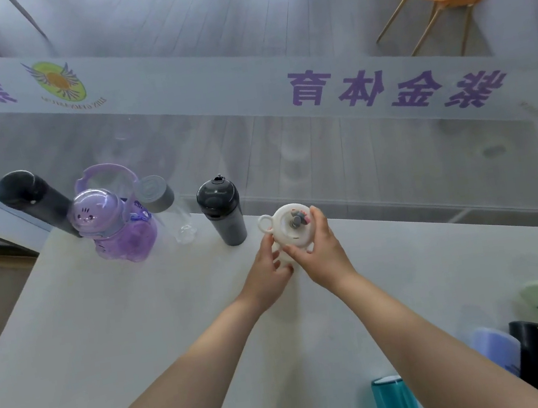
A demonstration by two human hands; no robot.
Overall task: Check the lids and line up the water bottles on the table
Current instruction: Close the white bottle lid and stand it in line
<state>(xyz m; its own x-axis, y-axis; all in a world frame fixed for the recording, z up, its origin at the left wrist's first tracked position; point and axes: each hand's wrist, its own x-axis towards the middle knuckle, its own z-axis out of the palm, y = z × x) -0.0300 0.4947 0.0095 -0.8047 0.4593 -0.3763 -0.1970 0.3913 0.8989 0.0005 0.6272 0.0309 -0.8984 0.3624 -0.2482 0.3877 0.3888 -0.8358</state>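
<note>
At frame centre, a white bottle (290, 232) on the table (105, 330) is gripped by both hands: the right hand (319, 255) is curled around its lid, the left hand (270, 272) closed on its body. Four bottles are lined up upper left; contents cannot be told.

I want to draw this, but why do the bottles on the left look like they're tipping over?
Head view: the wide lens bends the edges, so the black flask and purple bottle lean outward; the white bottle near the middle, held by the left hand and right hand, looks straight. Light is soft, and the glass wall looks hazy.
</note>
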